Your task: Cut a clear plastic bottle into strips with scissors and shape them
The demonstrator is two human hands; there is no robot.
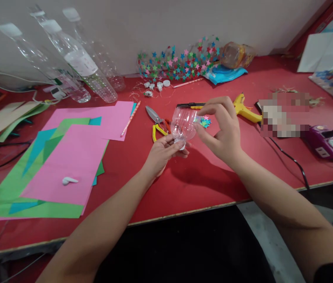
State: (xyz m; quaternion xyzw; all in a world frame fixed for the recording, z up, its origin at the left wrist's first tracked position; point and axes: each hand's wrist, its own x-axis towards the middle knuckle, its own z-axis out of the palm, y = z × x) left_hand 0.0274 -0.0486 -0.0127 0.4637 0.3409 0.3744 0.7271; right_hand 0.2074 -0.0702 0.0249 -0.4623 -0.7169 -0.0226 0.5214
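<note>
My left hand (166, 153) is closed around the white-capped neck of a clear cut-off plastic bottle top (182, 122), its wide end tilted up and away from me. At the bottle's right side, my right hand (221, 129) has its thumb and fingers curved in a pinch. Something small and pale shows at those fingertips; I cannot make out what it is. Just behind them lies a small pile of coloured stars (205, 121). Scissors (158, 122) with yellow and red handles rest left of the bottle, and a black-and-yellow box cutter (191, 105) lies behind it.
Coloured paper sheets (75, 157) with a white earbud (69, 181) cover the left side. Tall plastic bottles (81, 63) lean on the wall. A star-covered clear bottle (181, 61) lies at the back. To the right are a yellow glue gun (247, 112) and a purple power strip (327, 143).
</note>
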